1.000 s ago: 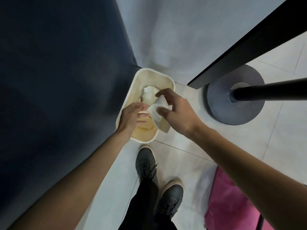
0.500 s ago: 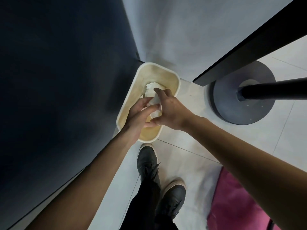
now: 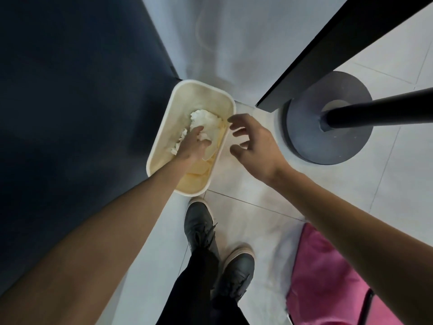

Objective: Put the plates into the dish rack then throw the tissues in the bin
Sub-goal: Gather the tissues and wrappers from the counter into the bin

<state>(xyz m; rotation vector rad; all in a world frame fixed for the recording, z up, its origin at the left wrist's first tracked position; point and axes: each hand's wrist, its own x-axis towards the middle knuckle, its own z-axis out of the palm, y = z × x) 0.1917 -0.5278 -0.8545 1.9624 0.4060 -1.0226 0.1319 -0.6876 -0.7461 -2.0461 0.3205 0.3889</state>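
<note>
At the corner of the floor, at 12 o'clock from the person's dark shoes (image 3: 199, 226), stands the cream bin (image 3: 187, 99), pushed close between a dark panel (image 3: 70, 113) at its 9 o'clock and a pale wall (image 3: 234, 43) at its 12 o'clock, probably so that it stays out of the way. The tissues (image 3: 207, 118) lie already inside the bin as a white crumpled heap toward its far end, on top of some pale yellow scraps (image 3: 199, 179). The left hand (image 3: 194, 147) reaches down into the bin with its fingers stretched nearly straight and laid on the heap; it seems to press the paper down rather than to pinch it, perhaps so that the light paper does not spring out again. The right hand (image 3: 253, 144) hovers at 3 o'clock of the bin, just outside the rim and above the tiles, with its fingers spread apart and holding nothing, which suggests its part of the drop is finished. At 3 o'clock of this hand sits the round grey base (image 3: 328, 148) of a black pole, and a pink cloth-like thing (image 3: 328, 277) lies at 5 o'clock of the view. No plates and no dish rack are visible here, so that step cannot be judged; the tissue step looks almost complete.
</note>
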